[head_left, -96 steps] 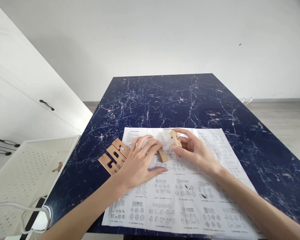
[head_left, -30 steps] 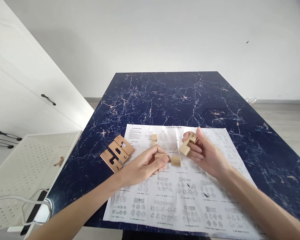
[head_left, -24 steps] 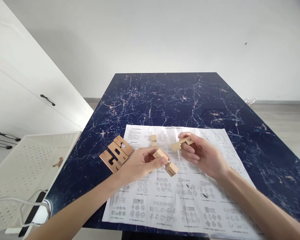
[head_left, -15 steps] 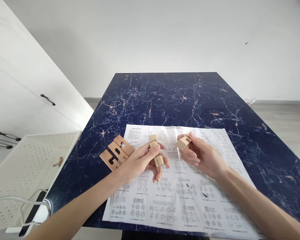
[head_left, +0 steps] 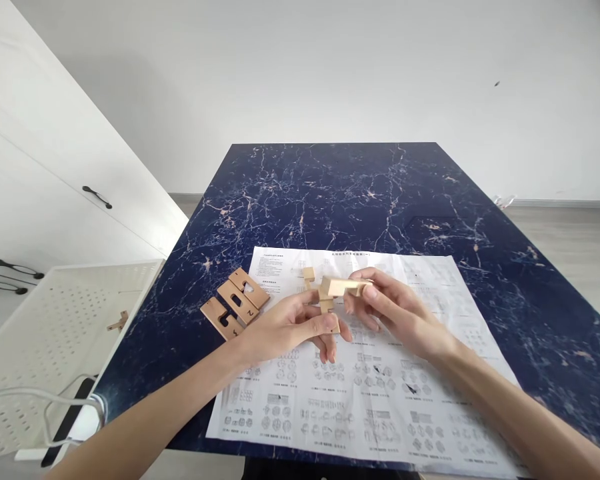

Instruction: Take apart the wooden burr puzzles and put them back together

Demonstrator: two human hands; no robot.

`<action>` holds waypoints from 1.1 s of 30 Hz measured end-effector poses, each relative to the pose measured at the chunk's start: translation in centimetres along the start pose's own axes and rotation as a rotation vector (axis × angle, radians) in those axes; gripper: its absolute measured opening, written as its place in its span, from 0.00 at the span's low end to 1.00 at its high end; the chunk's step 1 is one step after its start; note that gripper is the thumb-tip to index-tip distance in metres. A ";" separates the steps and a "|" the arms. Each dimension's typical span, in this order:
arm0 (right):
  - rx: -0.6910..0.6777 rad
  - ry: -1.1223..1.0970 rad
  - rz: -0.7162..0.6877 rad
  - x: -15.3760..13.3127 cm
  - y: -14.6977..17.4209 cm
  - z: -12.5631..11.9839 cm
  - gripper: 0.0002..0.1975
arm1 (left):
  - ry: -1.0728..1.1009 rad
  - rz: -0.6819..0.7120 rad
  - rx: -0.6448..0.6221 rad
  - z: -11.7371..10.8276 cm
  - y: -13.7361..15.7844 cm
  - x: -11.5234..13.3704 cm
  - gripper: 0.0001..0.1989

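Note:
Thumb and fingers of my left hand [head_left: 307, 323] close on notched wooden puzzle pieces [head_left: 327, 305], whose light ends stick out above and below the grip. My right hand [head_left: 385, 303] pinches another notched wooden puzzle piece [head_left: 341, 287], held sideways across the top of the left hand's pieces. The two seem to touch, though the fingers hide part of the contact. Beneath both hands lies a printed instruction sheet [head_left: 325, 383] with rows of small diagrams. Left of my left hand, several flat wooden pieces with cut-outs and numbers [head_left: 237, 301] lie side by side, partly on the sheet.
The dark blue marbled table [head_left: 330, 193] reaches toward a pale wall. At the left stands a white perforated surface [head_left: 25, 353] with a small wooden piece [head_left: 117, 322] and white cables [head_left: 45, 400]. White cabinets with black handles [head_left: 97, 197] rise behind it.
My right hand has moved left and turned its piece, bringing it against the pieces in my left hand. My left thumb has slid lower along its pieces.

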State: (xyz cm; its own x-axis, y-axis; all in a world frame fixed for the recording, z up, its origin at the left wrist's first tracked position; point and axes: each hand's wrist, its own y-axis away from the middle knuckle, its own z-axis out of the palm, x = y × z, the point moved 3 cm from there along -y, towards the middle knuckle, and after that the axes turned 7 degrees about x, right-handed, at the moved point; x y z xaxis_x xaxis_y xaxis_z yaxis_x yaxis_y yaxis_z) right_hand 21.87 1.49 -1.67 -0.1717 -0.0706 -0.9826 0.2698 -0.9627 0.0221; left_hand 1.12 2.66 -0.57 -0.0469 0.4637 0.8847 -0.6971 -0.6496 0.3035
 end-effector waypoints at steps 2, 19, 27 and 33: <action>0.013 0.072 -0.055 0.0 0.1 0.0 0.14 | 0.026 0.002 -0.005 0.0 0.0 -0.1 0.25; 0.022 0.403 -0.308 -0.4 0.7 0.9 0.14 | 0.029 0.082 0.009 0.0 0.0 -0.1 0.21; 0.062 0.392 -0.356 -0.4 0.7 1.2 0.14 | -0.028 0.064 0.046 0.2 0.4 -0.4 0.36; 0.096 0.424 -0.334 -0.1 0.8 0.9 0.10 | -0.177 0.160 0.050 0.3 0.6 0.0 0.28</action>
State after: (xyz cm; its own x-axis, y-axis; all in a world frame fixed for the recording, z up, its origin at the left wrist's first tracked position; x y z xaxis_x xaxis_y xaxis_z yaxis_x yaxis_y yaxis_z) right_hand 21.24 0.49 -1.40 0.1687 0.3351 -0.9270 0.1753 -0.9356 -0.3064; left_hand 0.89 2.06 -0.29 -0.0245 0.2429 0.9697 -0.6545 -0.7371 0.1681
